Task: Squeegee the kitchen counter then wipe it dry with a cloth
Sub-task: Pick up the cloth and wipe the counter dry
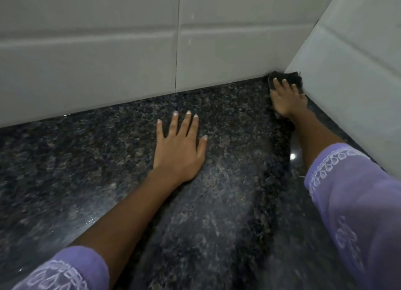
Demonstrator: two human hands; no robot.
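Right hand [288,99] is pressing a dark object [282,77] into the far corner where the two tiled walls meet, fingers spread flat over it; whether it is the cloth or the head of a squeegee cannot be told, since it is dark, partly covered and blurred. Left hand [180,146] is resting flat on the worktop [86,159], fingers straight and apart, holding nothing, apparently bracing the reach.

The largest risk is lying in the worktop itself: the speckled dark stone is showing pale streaks and glints near the front, which may be water, and on such a surface missed wet patches are hard to spot. The braced left palm is sitting on that surface, so it could slide if the film is wet, and it will be leaving a print wherever it rests on a dried area. Next, the back wall [108,51] and the side wall [358,73] are closing in on the corner, leaving little room to move; knuckles could be scraping the tiles, and water could be getting pushed into the joint rather than drawn out. Smaller still, the purple sleeve [351,192] on the right arm is hanging close over the worktop and could be dragging through moisture.
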